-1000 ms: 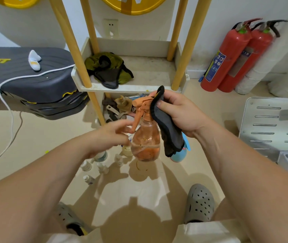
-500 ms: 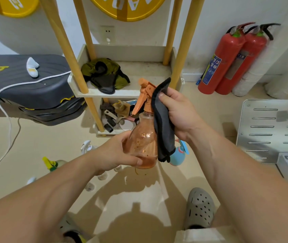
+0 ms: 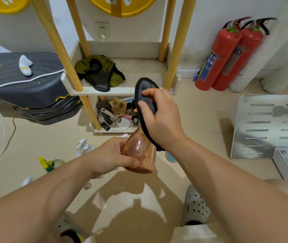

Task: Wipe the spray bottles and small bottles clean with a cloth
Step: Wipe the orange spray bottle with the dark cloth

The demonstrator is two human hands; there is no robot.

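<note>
left hand (image 3: 111,156) has moved from the trigger to grip the base of the orange spray bottle (image 3: 139,151), held tilted above the floor (image 3: 201,120). right hand (image 3: 162,120) now clamps the dark cloth (image 3: 145,88) over the spray head. head wipe likely under way; body still spotted.

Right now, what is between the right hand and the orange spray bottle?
The dark cloth. In the head view, the right hand grips it wrapped over the top of the orange spray bottle, so skin and bottle stay apart there.
</note>
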